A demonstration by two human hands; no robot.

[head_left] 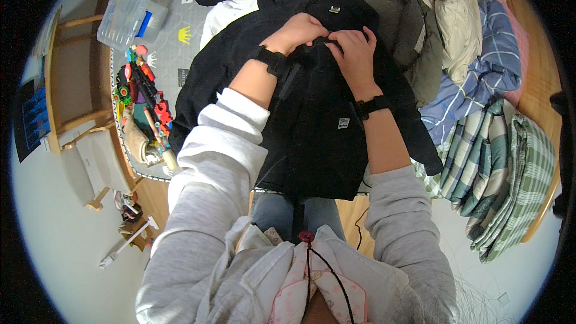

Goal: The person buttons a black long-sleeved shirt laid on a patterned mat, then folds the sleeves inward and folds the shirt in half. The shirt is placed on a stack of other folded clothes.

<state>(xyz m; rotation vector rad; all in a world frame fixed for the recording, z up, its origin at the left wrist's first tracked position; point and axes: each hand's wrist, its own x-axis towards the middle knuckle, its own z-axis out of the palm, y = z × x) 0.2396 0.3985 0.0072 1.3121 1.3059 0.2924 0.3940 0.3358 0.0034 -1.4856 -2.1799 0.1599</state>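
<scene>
L hand (300,30) & R hand (355,55), each grip clamped on black garment (321,126), near one another, could've skewed it, prob. via uneven tension L vs. R.

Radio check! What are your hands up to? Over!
Bare left hand, bare right hand: both on black fabric garment. Garment spread out. Nothing covering either hand.

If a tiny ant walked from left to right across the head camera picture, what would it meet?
Flat blue-and-black panel → clear plastic box → the person's left hand → the person's right hand, both hands touching the black fabric garment → folded green-and-white plaid fabric.
</scene>
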